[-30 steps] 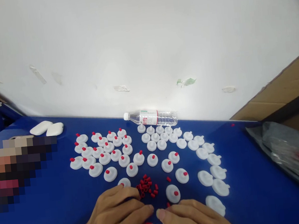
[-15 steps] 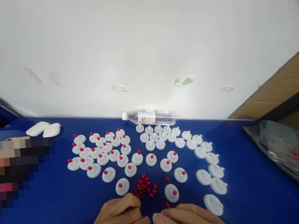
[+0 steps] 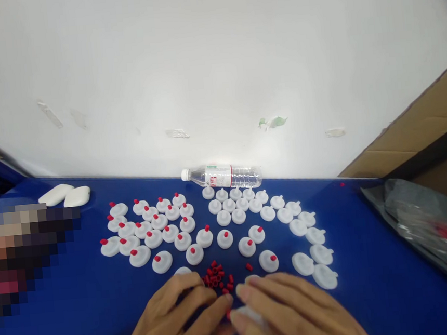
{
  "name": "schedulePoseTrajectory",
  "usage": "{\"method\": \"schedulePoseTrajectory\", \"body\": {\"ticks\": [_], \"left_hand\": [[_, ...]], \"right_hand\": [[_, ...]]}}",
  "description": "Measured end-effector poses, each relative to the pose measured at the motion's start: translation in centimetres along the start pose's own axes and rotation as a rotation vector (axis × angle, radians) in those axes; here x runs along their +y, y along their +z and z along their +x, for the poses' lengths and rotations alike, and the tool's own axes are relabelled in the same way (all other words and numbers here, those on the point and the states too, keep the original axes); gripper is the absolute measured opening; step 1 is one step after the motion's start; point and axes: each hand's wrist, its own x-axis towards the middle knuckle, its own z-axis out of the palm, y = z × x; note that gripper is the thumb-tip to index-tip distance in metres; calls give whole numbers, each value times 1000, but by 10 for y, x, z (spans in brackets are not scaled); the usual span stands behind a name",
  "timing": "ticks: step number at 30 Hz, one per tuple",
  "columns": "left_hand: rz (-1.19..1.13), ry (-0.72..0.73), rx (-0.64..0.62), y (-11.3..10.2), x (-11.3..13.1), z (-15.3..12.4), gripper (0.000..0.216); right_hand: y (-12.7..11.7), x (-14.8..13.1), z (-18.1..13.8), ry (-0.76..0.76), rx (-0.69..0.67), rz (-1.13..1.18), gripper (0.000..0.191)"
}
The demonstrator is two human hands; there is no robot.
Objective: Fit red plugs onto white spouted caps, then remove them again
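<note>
My left hand (image 3: 178,320) and my right hand (image 3: 294,310) meet at the bottom centre over the blue table (image 3: 64,317). Between their fingertips they pinch a white disc piece (image 3: 249,314) with a bit of red at its left end. Just beyond the fingers lies a small heap of red caps (image 3: 217,280). Several white discs with red caps (image 3: 154,228) spread to the left and centre. Several plain white discs (image 3: 286,216) without caps curve off to the right. Part of one disc (image 3: 183,270) peeks out behind my left fingers.
A clear water bottle (image 3: 224,176) lies against the white wall. Two white cases (image 3: 65,195) sit at the far left. A dark plastic bag (image 3: 427,222) and a cardboard box (image 3: 420,140) stand at the right. A blurred patch covers the left edge.
Both hands moved forward and up into view, now covering the capped disc and plain disc that lay near the right hand. The red-tipped piece stays pinched between them.
</note>
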Motion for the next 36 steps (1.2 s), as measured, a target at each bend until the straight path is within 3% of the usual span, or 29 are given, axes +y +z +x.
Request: {"method": "schedulePoseTrajectory", "body": {"ticks": [4,8,11,17,21,25,32,36], "left_hand": [[69,-21,15,7,-5,-4,15],[96,-84,-53,13,-8,-14,20],[104,-106,-94,15,-8,-18,27],[81,-78,-100,19,-8,-17,18],[103,-51,-94,21,-9,-19,19],[94,-51,-114,21,-10,-21,28],[32,-53,-195,7,-4,-14,20],[-2,-30,-126,2,0,-7,18]], "right_hand": [[-5,20,-3,187,162,-96,35],[-2,39,-3,339,236,-135,27],[2,47,-3,396,197,-141,18],[7,52,-8,500,79,-181,9],[10,54,-11,615,-88,-198,15],[16,53,-14,637,-181,-127,16],[15,53,-13,603,-164,-122,30],[16,54,-13,560,-248,-155,48]]}}
